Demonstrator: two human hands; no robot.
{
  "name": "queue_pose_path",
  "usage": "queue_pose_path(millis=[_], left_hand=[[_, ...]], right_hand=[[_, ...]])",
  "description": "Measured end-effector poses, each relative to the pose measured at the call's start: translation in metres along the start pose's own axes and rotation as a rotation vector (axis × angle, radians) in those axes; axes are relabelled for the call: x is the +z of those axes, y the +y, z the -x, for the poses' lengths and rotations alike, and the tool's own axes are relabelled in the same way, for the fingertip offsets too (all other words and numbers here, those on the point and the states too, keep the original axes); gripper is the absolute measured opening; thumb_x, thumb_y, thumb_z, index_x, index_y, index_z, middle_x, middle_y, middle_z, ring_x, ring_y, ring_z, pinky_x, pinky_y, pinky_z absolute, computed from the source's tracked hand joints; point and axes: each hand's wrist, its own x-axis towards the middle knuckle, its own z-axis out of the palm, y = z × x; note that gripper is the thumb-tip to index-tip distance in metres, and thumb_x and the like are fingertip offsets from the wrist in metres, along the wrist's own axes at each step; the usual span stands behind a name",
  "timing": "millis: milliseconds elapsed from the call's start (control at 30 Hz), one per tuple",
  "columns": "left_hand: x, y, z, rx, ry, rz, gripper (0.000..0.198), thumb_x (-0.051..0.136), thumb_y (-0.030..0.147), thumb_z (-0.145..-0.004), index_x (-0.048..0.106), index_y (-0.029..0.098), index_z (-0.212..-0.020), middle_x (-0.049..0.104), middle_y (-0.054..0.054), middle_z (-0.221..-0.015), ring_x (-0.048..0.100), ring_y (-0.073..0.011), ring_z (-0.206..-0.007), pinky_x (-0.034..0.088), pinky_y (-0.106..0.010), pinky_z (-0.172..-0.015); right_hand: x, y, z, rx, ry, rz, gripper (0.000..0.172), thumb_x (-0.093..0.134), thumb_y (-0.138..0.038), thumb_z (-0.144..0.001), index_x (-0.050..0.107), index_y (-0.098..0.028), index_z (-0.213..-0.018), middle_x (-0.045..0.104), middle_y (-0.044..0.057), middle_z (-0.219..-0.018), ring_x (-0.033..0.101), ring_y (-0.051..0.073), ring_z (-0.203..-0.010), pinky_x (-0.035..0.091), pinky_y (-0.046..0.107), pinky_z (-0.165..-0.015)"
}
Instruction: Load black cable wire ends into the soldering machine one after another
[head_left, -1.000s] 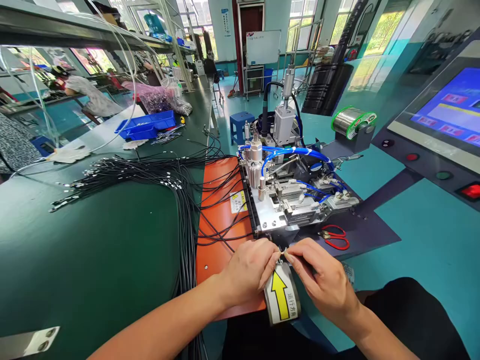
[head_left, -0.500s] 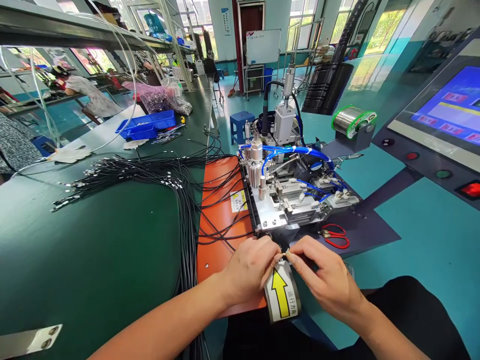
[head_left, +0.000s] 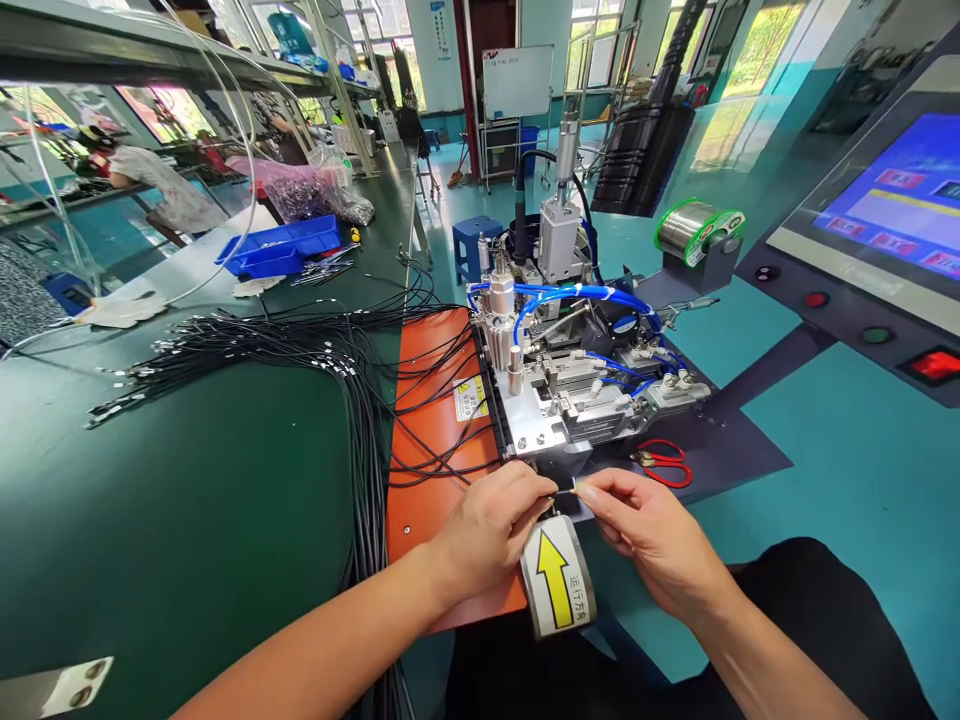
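My left hand point(head_left: 504, 515) pinches a thin cable end just above the round guard point(head_left: 556, 578) with a yellow arrow. Facing it, my right hand point(head_left: 649, 530) is closed at the fingertips on the small pale tip point(head_left: 573, 489) of that cable. Both hands are at the front edge of the metal machine point(head_left: 562, 380), with a short gap between their fingertips. Black cables point(head_left: 364, 440) run over the orange plate point(head_left: 427, 400) left of the machine. How the cable passes under my left palm is hidden.
Red-handled cutters point(head_left: 667, 463) lie right of the machine. A solder spool point(head_left: 694, 230) stands behind them, and a control screen point(head_left: 900, 210) is at the right. Blue trays point(head_left: 281, 245) rest on the green table point(head_left: 225, 520). A person point(head_left: 161, 180) sits at the far left.
My fingertips have moved slightly apart, showing the pale tip between them. The whole view has shifted a little, moving the scene left and up.
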Motion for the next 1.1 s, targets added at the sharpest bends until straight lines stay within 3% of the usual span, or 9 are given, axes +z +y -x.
queue_pose_path(millis=[133,367,500,667,933,1100], left_hand=[[0.000,-0.001,0.000,0.024,-0.007,-0.016,0.019,0.047,0.016,-0.097,0.064,0.017,-0.104,0.060,-0.006,-0.085,0.055,-0.0163,-0.076,0.047,-0.027,-0.067],[-0.009,0.007,-0.004,-0.007,-0.067,-0.052,0.018,0.048,0.014,-0.096,0.065,0.014,-0.101,0.060,-0.006,-0.085,0.055,-0.0165,-0.077,0.047,-0.027,-0.068],[-0.015,0.012,-0.004,-0.030,-0.118,-0.094,0.017,0.048,0.014,-0.096,0.065,0.014,-0.100,0.059,-0.006,-0.084,0.055,-0.0168,-0.077,0.047,-0.027,-0.068],[-0.022,0.013,0.004,-0.056,-0.156,-0.100,0.024,0.048,0.010,-0.095,0.063,0.016,-0.112,0.059,-0.007,-0.097,0.056,-0.0161,-0.082,0.049,-0.026,-0.072],[-0.009,0.001,0.023,0.018,0.039,-0.194,0.029,0.046,0.007,-0.094,0.064,0.016,-0.116,0.060,-0.007,-0.093,0.056,-0.0167,-0.081,0.049,-0.027,-0.070],[-0.004,-0.002,0.023,0.030,0.071,-0.193,0.029,0.046,0.007,-0.094,0.064,0.015,-0.114,0.060,-0.007,-0.093,0.056,-0.0167,-0.082,0.050,-0.027,-0.071]], right_hand=[[0.000,0.006,-0.003,0.002,0.036,0.014,0.030,0.074,-0.047,-0.081,0.070,-0.017,-0.087,0.043,-0.005,-0.056,0.033,0.010,-0.053,0.023,0.024,-0.048],[-0.002,0.000,-0.006,-0.038,-0.051,0.112,0.032,0.063,-0.049,-0.090,0.069,-0.017,-0.088,0.048,-0.004,-0.059,0.040,0.011,-0.055,0.030,0.024,-0.049],[-0.001,0.002,-0.008,-0.052,-0.032,0.167,0.033,0.063,-0.050,-0.090,0.068,-0.017,-0.088,0.049,-0.004,-0.057,0.040,0.010,-0.054,0.030,0.024,-0.050],[0.003,0.007,-0.009,-0.019,-0.027,0.136,0.033,0.066,-0.049,-0.088,0.067,-0.016,-0.086,0.047,-0.005,-0.056,0.038,0.009,-0.052,0.028,0.023,-0.049],[0.011,0.020,-0.016,-0.011,0.021,0.062,0.034,0.071,-0.050,-0.083,0.066,-0.016,-0.083,0.044,-0.005,-0.056,0.035,0.010,-0.053,0.026,0.023,-0.047],[0.012,0.025,-0.021,-0.029,0.054,0.115,0.035,0.066,-0.052,-0.086,0.065,-0.017,-0.084,0.043,-0.005,-0.057,0.035,0.010,-0.054,0.026,0.023,-0.048]])
